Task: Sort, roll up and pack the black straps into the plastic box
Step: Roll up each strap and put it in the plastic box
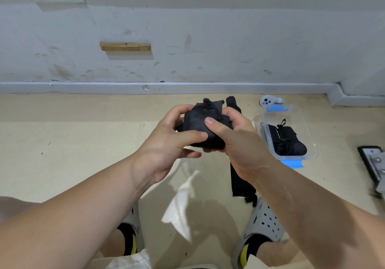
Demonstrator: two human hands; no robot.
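A partly rolled black strap (196, 122) sits between both hands above the floor. My left hand (166, 143) grips its left side, thumb laid across the lower edge. My right hand (235, 141) grips the right side with the thumb pressed on the front of the roll. A loose length of black strap (240, 183) hangs down under my right wrist to the floor. The clear plastic box (268, 133) with blue clips stands open on the floor to the right, with rolled black straps (286, 141) inside.
A white controller (268, 101) lies behind the box by the wall. A crumpled clear plastic bag (183, 202) lies on the floor between my feet in grey clogs. A dark device with a metal part (375, 166) sits at the right edge.
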